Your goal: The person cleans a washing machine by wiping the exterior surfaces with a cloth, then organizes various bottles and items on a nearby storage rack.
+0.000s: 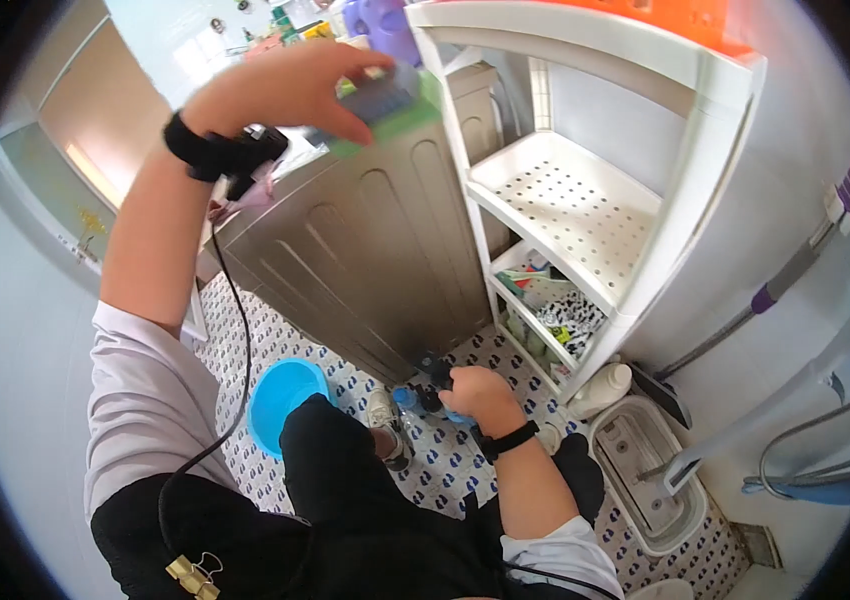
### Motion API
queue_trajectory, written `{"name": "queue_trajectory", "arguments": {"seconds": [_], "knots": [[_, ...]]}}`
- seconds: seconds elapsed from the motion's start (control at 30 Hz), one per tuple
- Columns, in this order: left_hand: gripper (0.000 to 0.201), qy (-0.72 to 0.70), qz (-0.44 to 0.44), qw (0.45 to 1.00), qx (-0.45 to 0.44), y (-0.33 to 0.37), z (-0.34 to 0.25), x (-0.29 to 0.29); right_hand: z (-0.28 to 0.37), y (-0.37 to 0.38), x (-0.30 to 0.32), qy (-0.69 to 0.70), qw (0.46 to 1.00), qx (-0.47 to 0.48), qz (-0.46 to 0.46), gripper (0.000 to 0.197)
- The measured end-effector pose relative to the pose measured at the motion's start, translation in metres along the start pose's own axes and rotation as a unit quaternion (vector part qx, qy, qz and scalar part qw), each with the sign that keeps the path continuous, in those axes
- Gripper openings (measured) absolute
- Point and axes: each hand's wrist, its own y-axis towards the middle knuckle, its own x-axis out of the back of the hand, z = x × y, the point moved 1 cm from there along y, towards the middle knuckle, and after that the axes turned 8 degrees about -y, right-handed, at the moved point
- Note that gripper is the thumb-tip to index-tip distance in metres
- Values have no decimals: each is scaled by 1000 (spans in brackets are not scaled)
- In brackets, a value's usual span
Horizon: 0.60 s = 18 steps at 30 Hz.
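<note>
**Left hand lifts a green and blue box while the right hand grips a dark bottle low down**

Raised close to the camera, the left hand (280, 90) holds a flat box (385, 105) with a green base and a blue-grey top. The fingers are curled over its upper side and the thumb presses from below, so the box is pinched between them. It sits in the air above the top edge of the grey washing machine (365, 250). A black strap with a small device is on this wrist, and a black cable hangs down from it.

Lower, the right hand (480, 395) is closed around a small dark bottle (432, 385), near the foot of the machine and over the patterned floor tiles (465, 470). A black band is on this wrist too.

Just beside the machine stands a white shelf rack (585, 200) with perforated boards. A blue basin (280, 400) rests on the floor by the person's knee, and a white rectangular bucket (645, 480) stands at the right.
</note>
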Motion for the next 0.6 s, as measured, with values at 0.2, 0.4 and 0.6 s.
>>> {"name": "queue_trajectory", "arguments": {"seconds": [0.2, 0.4, 0.6], "knots": [[85, 47, 78, 969, 231, -41, 66, 21, 18, 4, -7, -20, 999, 36, 31, 40], [88, 35, 146, 950, 273, -16, 107, -31, 12, 22, -17, -59, 993, 18, 100, 49], [92, -21, 106, 948, 298, -32, 136, -64, -1, 21, -23, -53, 996, 14, 65, 51]]}}
